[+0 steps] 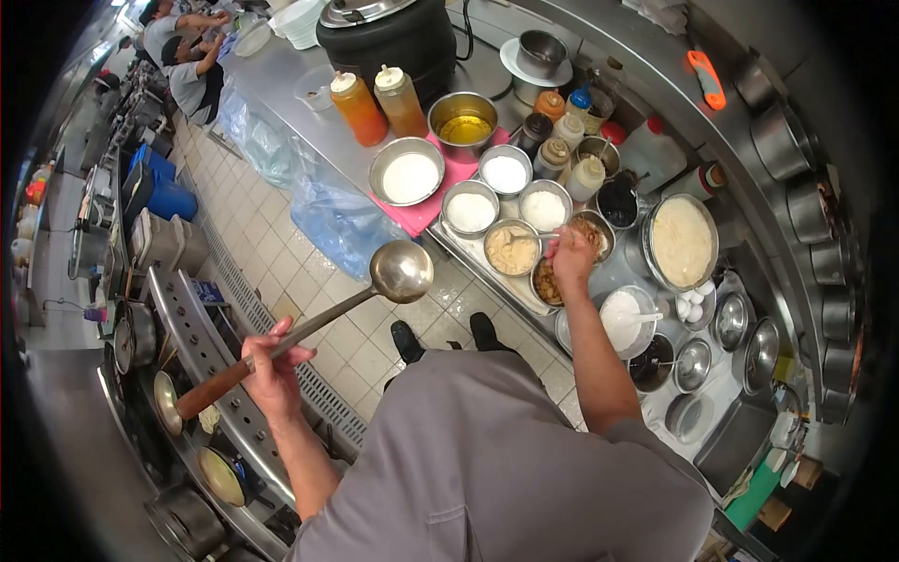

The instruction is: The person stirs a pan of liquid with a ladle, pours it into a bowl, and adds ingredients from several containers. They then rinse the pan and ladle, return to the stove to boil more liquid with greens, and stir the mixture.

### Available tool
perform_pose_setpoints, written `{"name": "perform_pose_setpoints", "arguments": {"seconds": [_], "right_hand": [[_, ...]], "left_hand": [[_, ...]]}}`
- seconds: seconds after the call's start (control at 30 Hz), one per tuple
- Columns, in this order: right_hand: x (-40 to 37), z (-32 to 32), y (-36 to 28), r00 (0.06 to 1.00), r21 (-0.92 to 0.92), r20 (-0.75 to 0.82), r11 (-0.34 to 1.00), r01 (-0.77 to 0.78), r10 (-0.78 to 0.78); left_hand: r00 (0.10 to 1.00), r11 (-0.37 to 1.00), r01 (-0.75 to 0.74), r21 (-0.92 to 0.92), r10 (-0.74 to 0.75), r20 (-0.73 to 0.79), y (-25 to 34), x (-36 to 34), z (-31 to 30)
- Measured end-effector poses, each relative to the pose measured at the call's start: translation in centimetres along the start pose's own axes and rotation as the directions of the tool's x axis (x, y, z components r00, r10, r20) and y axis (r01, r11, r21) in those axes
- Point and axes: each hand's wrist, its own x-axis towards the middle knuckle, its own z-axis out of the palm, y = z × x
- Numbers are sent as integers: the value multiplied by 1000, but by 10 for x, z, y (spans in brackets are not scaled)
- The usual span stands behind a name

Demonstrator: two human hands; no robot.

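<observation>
A large steel ladle (402, 272) with a wooden handle end is held in my left hand (274, 367), over the floor on the left; its bowl points away from me. My right hand (573, 258) is over the small steel bowls on the counter, fingers closed on a spoon (532, 236) that reaches into a bowl of pale yellow powder (510, 248). Beside that hand are a bowl of brown chunks (546, 281) and a bowl of brown flakes (590, 229), partly covered by it. Bowls of white powder (544, 208) stand just behind.
Squeeze bottles (359, 114) and a black soup pot (375, 42) stand at the counter's far part. A large pot of pale mixture (682, 241) and a bowl of eggs (694, 304) are at the right. Stove pans (223, 475) lie left. Two people (192, 75) stand at the far left.
</observation>
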Motion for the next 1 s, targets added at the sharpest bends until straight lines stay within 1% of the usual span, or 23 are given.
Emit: {"name": "perform_pose_setpoints", "arguments": {"seconds": [0.03,0.07,0.13,0.17,0.27,0.3,0.33,0.4,0.43,0.47,0.53,0.57,0.6,0.63,0.67,0.73,0.77,0.83,0.9,0.93,0.97,1.0], "right_hand": [[-2,1,-5,999,-8,-28,1000,-27,27],[-2,-2,-6,999,-9,-23,1000,-25,25],[-2,-11,-13,998,24,-42,999,-47,48],[-4,-15,-16,998,36,-58,999,-39,41],[-13,-22,-33,999,48,-33,999,-3,5],[-15,-21,-36,1000,49,-2,998,28,-28],[-21,-15,-43,999,48,17,998,27,-28],[-37,2,-59,986,67,125,992,105,-113],[-46,14,-62,978,104,191,993,63,-82],[-53,30,-60,976,105,199,992,66,-86],[-63,56,-53,886,-70,375,945,319,-272],[-64,63,-54,885,-68,375,944,322,-275],[-62,71,-56,818,-144,334,832,536,-469],[-58,78,-58,702,-226,309,668,709,-641],[-50,82,-58,701,-223,311,667,711,-642],[-26,88,-51,637,-264,281,580,771,-718],[-15,89,-44,671,-301,326,600,741,-666],[2,92,-22,672,-279,332,612,740,-662],[13,91,-8,671,-254,341,623,740,-659],[14,88,-4,789,-230,313,764,603,-528],[15,86,2,881,-201,291,876,439,-374],[12,85,0,880,-202,294,876,438,-372]], "left_hand": [[1000,1000,-2,-1,2,-3,0,0,1],[1000,1000,-6,6,6,1,1,0,3],[1000,1000,-15,12,15,-3,1,0,4],[1000,1000,-10,7,10,-2,0,-1,4],[1000,1000,4,2,-4,-24,2,0,13],[999,1000,20,-1,-20,-29,2,1,18],[999,1000,12,3,-12,-46,3,1,22],[999,999,39,5,-39,-13,2,3,31],[999,999,37,15,-38,17,3,4,34],[999,999,31,15,-31,10,4,5,38],[998,999,49,-14,-48,31,4,6,43],[998,999,46,-15,-45,31,4,6,44],[998,999,42,-11,-41,39,4,7,44],[998,999,38,-5,-37,46,4,6,44],[998,999,35,-5,-35,44,4,5,42],[999,999,43,3,-43,12,2,0,38],[999,999,42,3,-42,11,0,-1,36],[998,997,62,41,-61,-6,-1,-4,31],[997,997,69,39,-68,-30,1,-8,29],[996,996,78,38,-76,-53,2,-9,28],[995,996,78,38,-76,-58,4,-11,26],[994,996,78,40,-74,-79,5,-13,25]]}}
